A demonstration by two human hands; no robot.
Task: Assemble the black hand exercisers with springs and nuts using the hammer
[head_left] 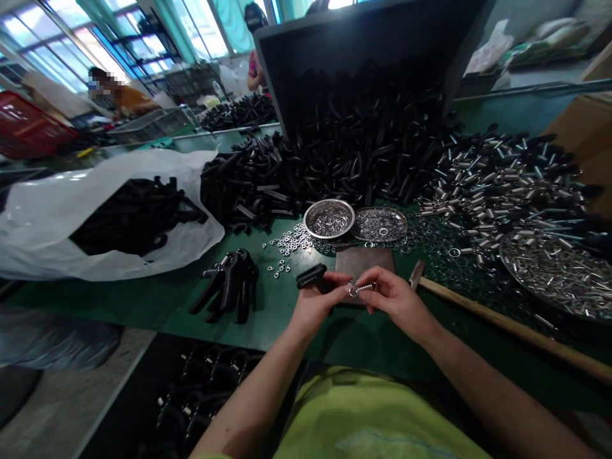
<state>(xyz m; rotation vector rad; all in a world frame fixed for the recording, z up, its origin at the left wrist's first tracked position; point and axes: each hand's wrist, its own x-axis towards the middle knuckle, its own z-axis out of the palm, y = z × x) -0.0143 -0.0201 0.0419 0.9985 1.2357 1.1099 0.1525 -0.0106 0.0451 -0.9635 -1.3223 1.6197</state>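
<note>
My left hand (318,299) is closed on a black plastic part (312,276), whose broad end sticks out to the left. A small metal ring (353,291) shows at its fingertips. Pinched in my right hand (389,294) is a small metal spring piece (367,287), which meets the ring between the two hands. Both hands are over the front edge of a flat metal plate (366,260) on the green table (282,312). To the left lies a small group of black handle-like assemblies (229,284).
A hammer (507,328) lies at right. Behind the plate are a round metal bowl (329,218) and a tray of rings (381,224). Black parts (335,153) heap up at the back, a white bag (109,261) sits left, springs (502,185) right. Two people are in the background.
</note>
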